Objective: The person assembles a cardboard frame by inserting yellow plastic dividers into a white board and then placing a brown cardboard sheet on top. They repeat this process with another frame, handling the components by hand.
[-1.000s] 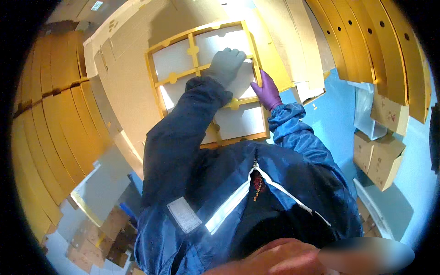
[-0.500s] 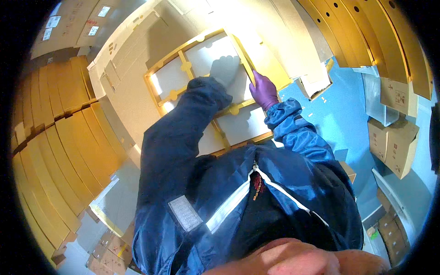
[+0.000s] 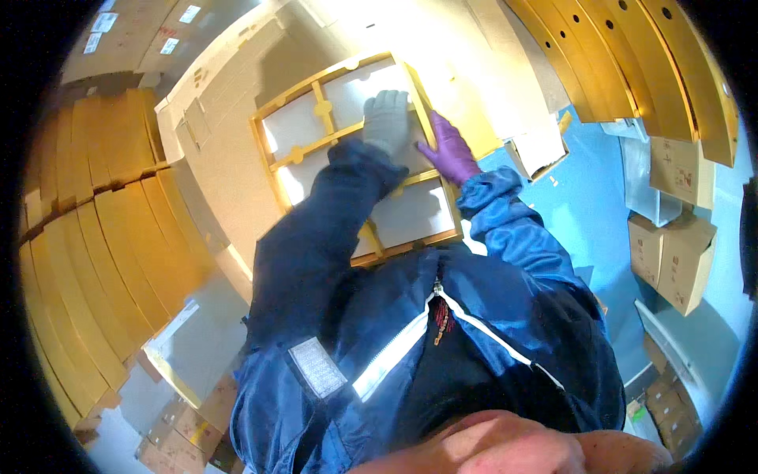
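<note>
A shallow golden-yellow box (image 3: 285,93) with notched inner dividers lies before me, and its compartments hold flat white-grey pieces (image 3: 359,87). Over its far right compartment is my left hand (image 3: 387,122) in a grey glove, open, with the fingers stretched out and pointing away from me. Whether its palm presses on the piece beneath cannot be told. At the right rim rests my right hand (image 3: 452,152) in a purple glove. It is open, with its fingers extended along the outside and its thumb held apart toward the inside. My left sleeve covers part of the middle divider.
Under the box spreads brown cardboard (image 3: 207,150). Stacked yellow panels (image 3: 118,245) stand to the left, and more yellow panels with holes (image 3: 604,55) at the upper right. Brown cartons (image 3: 685,257) sit at the right by the blue floor (image 3: 588,166).
My left hand has come up into the light, its fingers now plainly visible. My right hand has opened from the rim, its thumb now spread away. The box sits nearly where it was.
</note>
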`<state>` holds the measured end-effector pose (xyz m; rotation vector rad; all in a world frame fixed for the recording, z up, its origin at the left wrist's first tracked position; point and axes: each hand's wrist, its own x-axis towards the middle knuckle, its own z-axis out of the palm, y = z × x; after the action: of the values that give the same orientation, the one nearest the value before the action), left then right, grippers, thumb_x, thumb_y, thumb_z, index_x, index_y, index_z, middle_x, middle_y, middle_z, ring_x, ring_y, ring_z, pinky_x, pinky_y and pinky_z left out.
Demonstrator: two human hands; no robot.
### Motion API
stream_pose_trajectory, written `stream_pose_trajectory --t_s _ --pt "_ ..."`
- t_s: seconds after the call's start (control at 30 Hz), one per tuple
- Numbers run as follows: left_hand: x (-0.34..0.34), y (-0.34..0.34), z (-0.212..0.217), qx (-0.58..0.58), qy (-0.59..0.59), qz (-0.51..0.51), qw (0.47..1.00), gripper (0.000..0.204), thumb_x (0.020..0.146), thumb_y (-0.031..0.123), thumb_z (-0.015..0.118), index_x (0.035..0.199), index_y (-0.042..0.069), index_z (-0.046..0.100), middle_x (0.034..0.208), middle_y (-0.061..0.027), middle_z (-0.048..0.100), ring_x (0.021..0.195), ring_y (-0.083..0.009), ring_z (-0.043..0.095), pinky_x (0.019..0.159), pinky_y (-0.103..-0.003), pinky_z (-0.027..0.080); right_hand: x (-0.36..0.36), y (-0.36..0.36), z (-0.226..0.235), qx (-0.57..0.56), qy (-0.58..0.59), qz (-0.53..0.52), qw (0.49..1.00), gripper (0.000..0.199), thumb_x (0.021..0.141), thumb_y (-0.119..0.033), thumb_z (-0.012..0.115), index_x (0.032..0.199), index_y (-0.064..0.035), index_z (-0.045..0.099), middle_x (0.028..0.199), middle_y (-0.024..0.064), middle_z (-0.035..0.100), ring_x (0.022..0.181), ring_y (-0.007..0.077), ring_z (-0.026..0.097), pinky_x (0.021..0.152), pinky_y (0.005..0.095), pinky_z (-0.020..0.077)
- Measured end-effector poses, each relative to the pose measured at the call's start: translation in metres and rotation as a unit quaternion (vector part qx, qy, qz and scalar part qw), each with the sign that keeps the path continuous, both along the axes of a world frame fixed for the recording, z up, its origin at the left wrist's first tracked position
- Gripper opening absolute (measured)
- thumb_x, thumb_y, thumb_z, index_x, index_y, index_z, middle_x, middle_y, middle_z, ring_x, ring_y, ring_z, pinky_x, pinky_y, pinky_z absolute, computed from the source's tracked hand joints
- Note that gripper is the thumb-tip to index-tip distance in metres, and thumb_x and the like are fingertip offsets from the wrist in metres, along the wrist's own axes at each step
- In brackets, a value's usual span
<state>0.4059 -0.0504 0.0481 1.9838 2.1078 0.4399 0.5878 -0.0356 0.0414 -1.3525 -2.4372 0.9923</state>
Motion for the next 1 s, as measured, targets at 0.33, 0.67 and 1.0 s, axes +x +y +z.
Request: stream_pose_trajectory --t_s 0.33,0.67,1.0 --pt "-0.010 -0.039 0.005 0.019 -0.071 0.109 0.991 0.077 0.083 0.033 0.071 0.146 0.003 0.039 0.151 -0.0204 0.037 0.140 -0.0388 0.033 0.116 -0.048 0.026 -0.013 0.007 -0.026 -0.086 0.079 -0.047 0.992 0.078 0.095 -0.041 0.062 0.151 0.0009 0.027 0.147 0.0280 0.040 0.137 0.0393 0.040 0.113 0.0423 0.0346" --pt "-0.079 -0.160 0.009 0.049 -0.021 0.298 0.953 0.081 0.092 0.036 0.065 0.150 -0.005 0.026 0.157 -0.0239 0.026 0.147 -0.0389 0.022 0.121 -0.044 0.018 0.045 -0.041 -0.014 -0.202 0.127 -0.103 0.966 0.076 0.098 -0.043 0.056 0.152 0.0013 0.027 0.148 0.0229 0.041 0.137 0.0324 0.041 0.114 0.0403 0.0334" --pt "-0.117 -0.243 -0.008 0.164 -0.357 0.401 0.828 0.075 0.092 0.026 0.068 0.149 -0.003 0.029 0.150 -0.0194 0.037 0.134 -0.0335 0.040 0.114 -0.042 0.031 0.108 -0.061 -0.014 -0.214 0.155 -0.140 0.954 0.071 0.095 -0.037 0.066 0.148 -0.0026 0.035 0.142 0.0179 0.047 0.127 0.0281 0.049 0.107 0.0392 0.0411"
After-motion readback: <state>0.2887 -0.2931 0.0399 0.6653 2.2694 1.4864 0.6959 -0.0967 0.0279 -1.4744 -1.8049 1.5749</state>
